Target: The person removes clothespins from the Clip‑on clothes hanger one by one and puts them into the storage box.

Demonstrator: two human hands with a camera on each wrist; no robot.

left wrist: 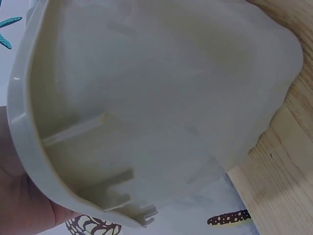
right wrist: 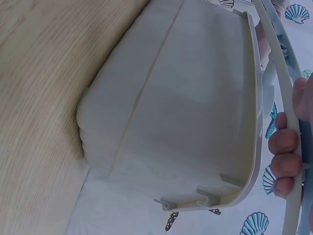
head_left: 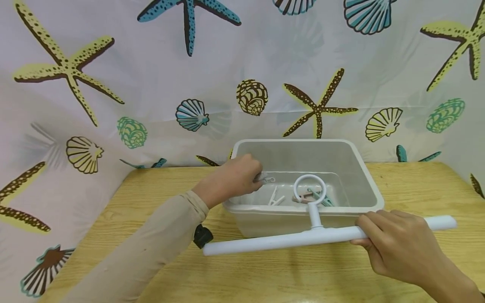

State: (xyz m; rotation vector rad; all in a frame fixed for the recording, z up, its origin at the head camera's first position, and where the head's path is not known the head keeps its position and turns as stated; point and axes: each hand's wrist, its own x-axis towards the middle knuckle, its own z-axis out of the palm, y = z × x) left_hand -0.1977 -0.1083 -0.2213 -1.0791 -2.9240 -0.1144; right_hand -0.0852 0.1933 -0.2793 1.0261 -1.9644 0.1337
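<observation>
My left hand (head_left: 236, 176), fingers curled, reaches over the left rim of a pale grey plastic bin (head_left: 261, 225). It pinches a small whitish clothespin (head_left: 269, 180), whose tip pokes out past the fingers. In front of the bin, my right hand (head_left: 401, 244) grips a long white bar hanger (head_left: 280, 241) near its right end. A short stem rises from the bar's middle to a white ring (head_left: 296, 189), which overlaps the bin's opening in the head view. The right wrist view shows fingers (right wrist: 285, 165) wrapped round the bar.
On the bin's floor lie a white clothespin (head_left: 273, 198), pinkish-brown clothespins (head_left: 297, 199) and a teal clothespin (head_left: 326, 202). The bin stands on a wooden table (head_left: 182, 273). Behind it hangs a white cloth (head_left: 227, 63) printed with shells and starfish.
</observation>
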